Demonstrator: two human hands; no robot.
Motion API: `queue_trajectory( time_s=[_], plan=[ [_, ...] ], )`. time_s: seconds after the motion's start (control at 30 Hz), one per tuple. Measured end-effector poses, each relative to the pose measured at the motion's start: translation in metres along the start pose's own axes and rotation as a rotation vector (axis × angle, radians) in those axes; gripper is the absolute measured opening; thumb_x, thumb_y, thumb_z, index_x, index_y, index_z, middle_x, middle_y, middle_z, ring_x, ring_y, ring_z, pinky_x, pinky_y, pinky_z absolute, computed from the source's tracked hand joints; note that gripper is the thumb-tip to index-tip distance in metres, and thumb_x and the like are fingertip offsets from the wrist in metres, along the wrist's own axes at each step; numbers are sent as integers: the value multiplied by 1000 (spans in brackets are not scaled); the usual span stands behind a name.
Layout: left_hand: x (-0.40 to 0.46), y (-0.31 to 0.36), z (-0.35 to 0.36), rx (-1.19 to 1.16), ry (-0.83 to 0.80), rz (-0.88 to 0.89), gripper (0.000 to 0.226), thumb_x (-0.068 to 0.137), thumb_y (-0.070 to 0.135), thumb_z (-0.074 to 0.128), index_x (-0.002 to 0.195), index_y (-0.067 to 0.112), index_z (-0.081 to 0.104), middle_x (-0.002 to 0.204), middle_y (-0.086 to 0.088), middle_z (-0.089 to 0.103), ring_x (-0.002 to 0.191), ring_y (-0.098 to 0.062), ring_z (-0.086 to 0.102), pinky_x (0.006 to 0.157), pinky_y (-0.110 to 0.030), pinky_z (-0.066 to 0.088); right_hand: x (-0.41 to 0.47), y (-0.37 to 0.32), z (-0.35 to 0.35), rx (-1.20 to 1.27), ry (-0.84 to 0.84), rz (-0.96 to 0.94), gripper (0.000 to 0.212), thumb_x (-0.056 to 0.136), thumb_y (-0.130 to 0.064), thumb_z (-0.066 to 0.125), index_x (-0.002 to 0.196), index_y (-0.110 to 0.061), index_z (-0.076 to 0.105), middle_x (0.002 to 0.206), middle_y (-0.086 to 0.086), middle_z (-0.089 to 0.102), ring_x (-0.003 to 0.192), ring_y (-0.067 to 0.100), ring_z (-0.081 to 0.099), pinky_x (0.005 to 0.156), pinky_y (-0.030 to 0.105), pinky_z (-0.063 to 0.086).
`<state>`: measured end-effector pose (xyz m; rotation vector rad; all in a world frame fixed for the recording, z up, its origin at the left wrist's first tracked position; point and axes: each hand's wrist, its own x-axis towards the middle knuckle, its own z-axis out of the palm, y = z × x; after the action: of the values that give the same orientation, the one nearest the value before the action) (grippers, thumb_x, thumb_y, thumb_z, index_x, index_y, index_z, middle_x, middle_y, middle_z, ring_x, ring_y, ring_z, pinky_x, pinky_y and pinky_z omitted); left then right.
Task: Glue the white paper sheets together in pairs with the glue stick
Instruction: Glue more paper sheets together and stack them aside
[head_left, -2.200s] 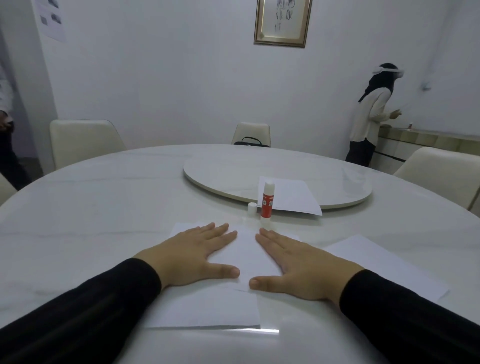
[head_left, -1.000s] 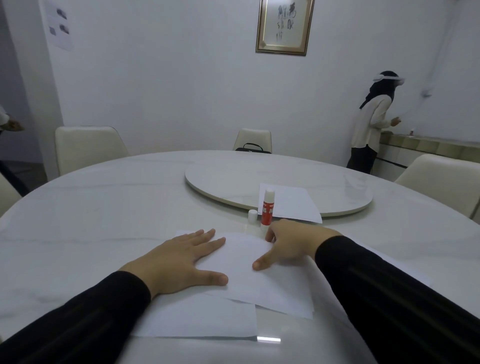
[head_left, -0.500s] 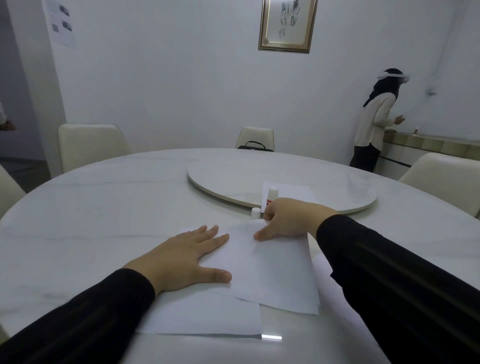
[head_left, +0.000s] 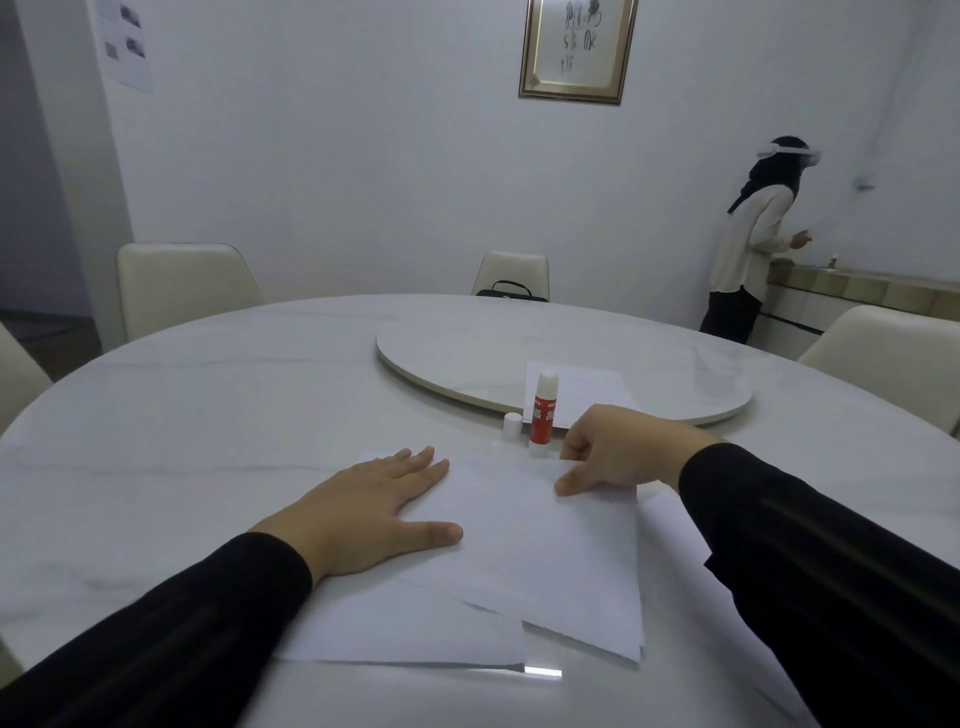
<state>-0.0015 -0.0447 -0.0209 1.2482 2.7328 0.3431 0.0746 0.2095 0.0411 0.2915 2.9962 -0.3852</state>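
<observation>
With your left hand (head_left: 363, 512) spread flat on the near stack (head_left: 415, 623), let your right hand (head_left: 610, 454), pinching the top sheet's (head_left: 545, 545) far edge beside the upright glue stick (head_left: 543, 410), draw it clear without creasing

Glossy white marble-look counter (head_left: 218, 415) with faint grey veins; matt white paper sheets (head_left: 545, 561); smooth red-and-white plastic glue stick (head_left: 543, 410); gilded picture frame (head_left: 574, 52), upper centre.
</observation>
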Motion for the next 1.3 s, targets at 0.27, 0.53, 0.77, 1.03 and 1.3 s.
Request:
queue_trajectory(
  time_s=[0.27, 0.53, 0.77, 1.03, 1.3],
  plan=[
    [1, -1, 0, -40, -2, -35, 94, 68, 83, 35, 147, 43, 4, 155, 23, -3, 141, 4, -4, 114, -22, 0, -7, 8, 2, 145, -7, 37, 12, 75, -35, 74, 75, -23, 71, 72, -8, 67, 65, 10, 58, 66, 23, 47],
    [3, -4, 3, -29, 16, -56, 83, 81, 74, 34, 149, 37, 3, 155, 22, -1, 141, 4, -3, 110, -18, -2, -9, 27, 8, 264, 61, 87, 12, 83, -27, 68, 71, -26, 67, 68, -7, 62, 57, 10, 53, 49, 18, 44],
    [5, -5, 4, -47, 23, -58, 76, 85, 69, 35, 148, 38, 8, 155, 23, 0, 141, 5, -3, 112, -20, 0, -17, 44, 5, 377, 84, 164, 12, 82, -30, 68, 74, -21, 70, 65, -5, 63, 54, 9, 55, 46, 18, 44],
    [2, -3, 3, -65, 35, -29, 53, 97, 51, 20, 148, 37, 12, 156, 21, 2, 140, 5, -2, 110, -16, -2, -41, 41, 0, 505, -43, 85, 17, 74, -15, 77, 89, -10, 74, 94, 14, 75, 93, 35, 69, 89, 48, 53],
    [4, -3, 4, -88, 44, -25, 50, 99, 47, 13, 147, 38, 13, 155, 23, 3, 140, 7, -1, 113, -18, -1, -86, 103, -43, 1179, 128, -64, 16, 73, 0, 62, 85, 1, 73, 79, 21, 73, 61, 26, 70, 52, 31, 58]
  ],
)
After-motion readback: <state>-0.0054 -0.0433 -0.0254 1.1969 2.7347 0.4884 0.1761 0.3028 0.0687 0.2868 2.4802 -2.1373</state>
